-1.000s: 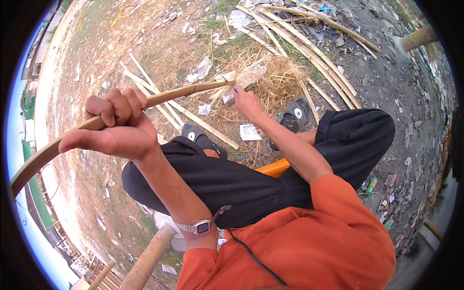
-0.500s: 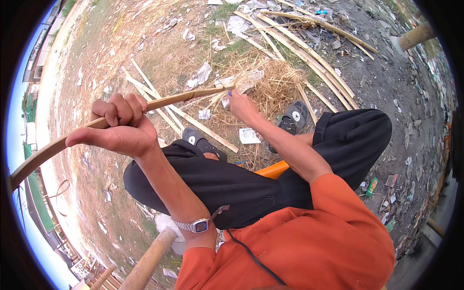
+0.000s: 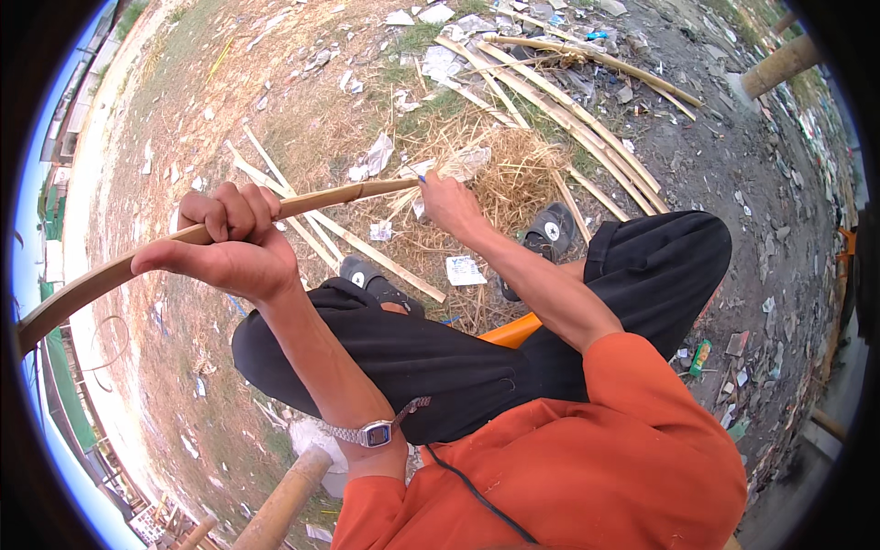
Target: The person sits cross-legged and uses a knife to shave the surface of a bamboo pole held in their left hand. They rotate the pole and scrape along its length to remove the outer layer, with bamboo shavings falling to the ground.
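Observation:
Across the left half of the head view runs a long, curved bamboo strip (image 3: 339, 195). My left hand (image 3: 240, 247) is closed around it, fingers wrapped over the top and thumb stretched out along it. At the strip's far end my right hand (image 3: 449, 203) is closed, fingers bent in against the strip. A small blue bit (image 3: 423, 180) shows beside those fingers; the rest of what they grip is hidden. Below the right hand, dry straw-like shavings (image 3: 522, 170) lie heaped on the ground.
Several long pale strips (image 3: 577, 115) lie at the far right of the shavings, and more pale strips (image 3: 339, 229) cross near my shoes. I sit on something orange (image 3: 513, 331). A thick pole (image 3: 289, 500) rises near my left elbow, another pole (image 3: 779, 66) at far right. Litter dots the ground.
My right hand has moved a little left along the bamboo strip, nearer my left hand. The left hand keeps its grip. The whole view has shifted slightly.

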The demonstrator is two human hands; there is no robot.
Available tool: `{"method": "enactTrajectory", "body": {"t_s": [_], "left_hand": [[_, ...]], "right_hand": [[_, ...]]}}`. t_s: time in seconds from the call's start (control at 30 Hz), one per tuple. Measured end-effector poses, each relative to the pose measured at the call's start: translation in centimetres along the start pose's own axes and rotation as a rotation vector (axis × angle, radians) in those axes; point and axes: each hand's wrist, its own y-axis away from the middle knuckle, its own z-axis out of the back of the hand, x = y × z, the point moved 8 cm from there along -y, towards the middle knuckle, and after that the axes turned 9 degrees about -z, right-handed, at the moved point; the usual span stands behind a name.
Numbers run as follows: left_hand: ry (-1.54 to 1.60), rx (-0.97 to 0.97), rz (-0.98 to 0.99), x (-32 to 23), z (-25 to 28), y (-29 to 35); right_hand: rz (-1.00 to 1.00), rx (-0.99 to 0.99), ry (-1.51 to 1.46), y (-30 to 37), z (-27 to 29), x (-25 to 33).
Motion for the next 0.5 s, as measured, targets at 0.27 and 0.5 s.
{"method": "enactTrajectory", "body": {"t_s": [0.27,0.5], "left_hand": [[0.079,0.046,-0.028,0.2,-0.7,-0.3],[0.079,0.06,-0.041,0.3,-0.6,-0.5]], "right_hand": [[-0.176,-0.06,0.13,-4.8,-4.4,-13.7],[0.025,-0.069,-0.286,-0.4,1.4,-4.6]]}}
